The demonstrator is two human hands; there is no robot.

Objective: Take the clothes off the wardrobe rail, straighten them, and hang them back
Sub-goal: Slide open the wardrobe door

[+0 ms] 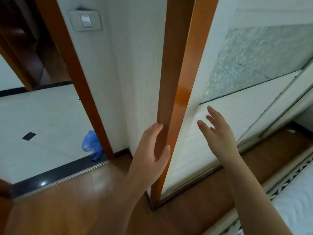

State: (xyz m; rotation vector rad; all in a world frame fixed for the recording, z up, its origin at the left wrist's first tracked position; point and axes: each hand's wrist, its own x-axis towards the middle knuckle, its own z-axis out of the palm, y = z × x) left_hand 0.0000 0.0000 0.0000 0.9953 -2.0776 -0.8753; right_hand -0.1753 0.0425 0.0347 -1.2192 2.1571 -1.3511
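A wardrobe with white sliding doors [225,116] and a frosted glass panel [254,61] fills the right side; the doors look closed, so no rail or clothes show. Its brown wooden side post [176,82] runs from top to floor. My left hand [152,150] lies against this post with straight fingers, thumb on the front edge. My right hand [218,133] hovers open, fingers spread, just in front of the white door panel, and I cannot tell if it touches.
A doorway with a brown frame [76,82] opens on the left onto a white tiled floor, where a blue plastic bag [92,145] lies. A light switch [85,20] sits on the wall. A white bed edge [291,197] is at lower right.
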